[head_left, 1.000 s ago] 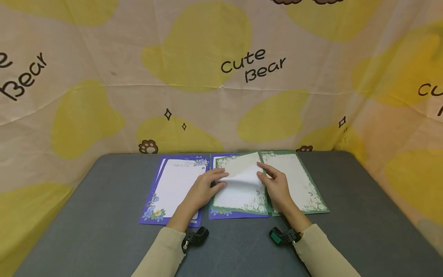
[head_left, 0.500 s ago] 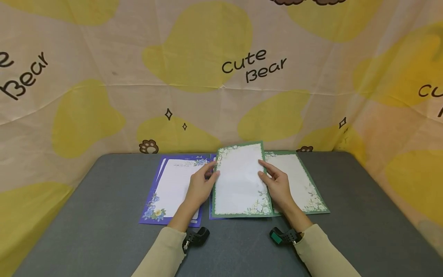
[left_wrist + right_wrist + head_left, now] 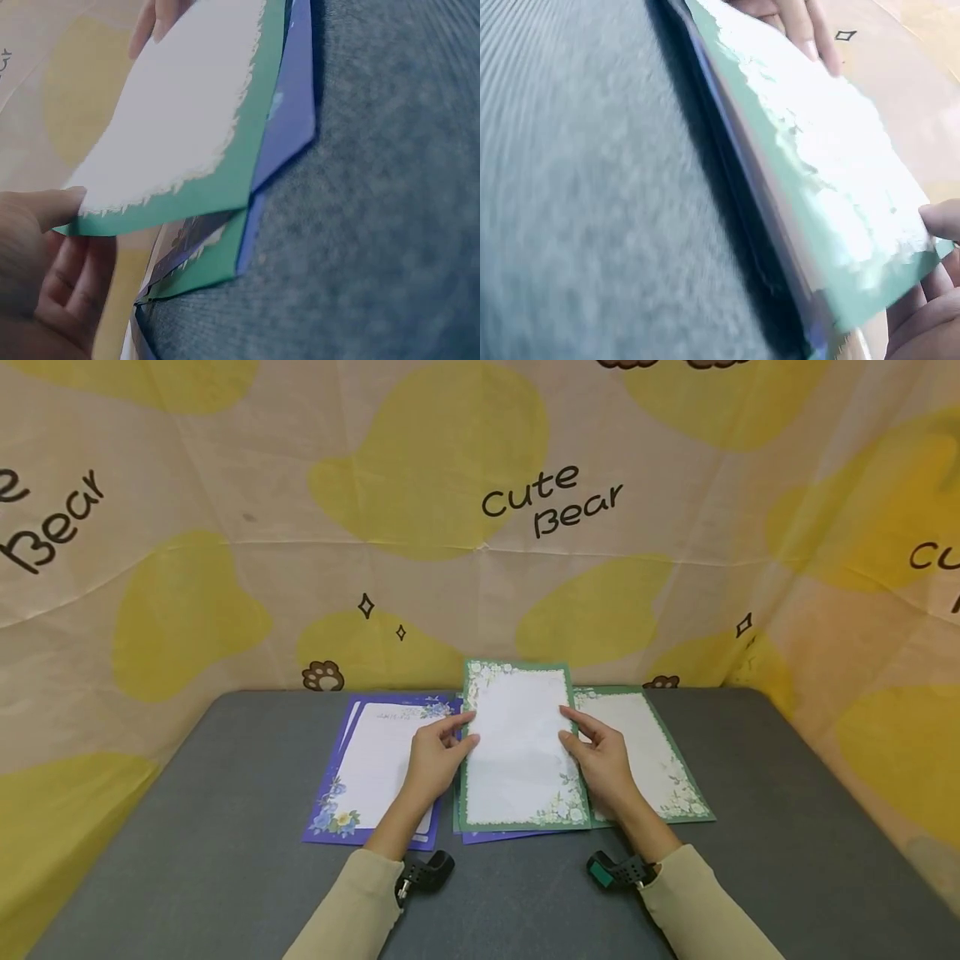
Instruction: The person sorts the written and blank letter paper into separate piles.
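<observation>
Head view: pinching held sheet (image 3: 519, 760), green floral border, with left hand (image 3: 437, 756) on left edge and right hand (image 3: 602, 766) on right edge. Keeping it face-up over other paper, top edge reaching past far rim of grey table (image 3: 187, 827). Can see blue-bordered sheets (image 3: 375, 768) lying on the left, overlapped, partly behind left hand. Also see second green-bordered sheet (image 3: 648, 752) flat on the right, partly behind right hand. Can spot blue strip (image 3: 504, 837) poking out under bottom edge of held sheet. Behind all that, yellow-patched backdrop (image 3: 427, 468).

Left wrist view: gripping edge of held sheet, thumb on top, fingers curled beneath. Can see blue corner and another green corner lower down, apart from held sheet at near end.

Right wrist view: pinching likewise, thumb over, fingers under, cropped by frame. Can't read border detail; washed out and blurred.
</observation>
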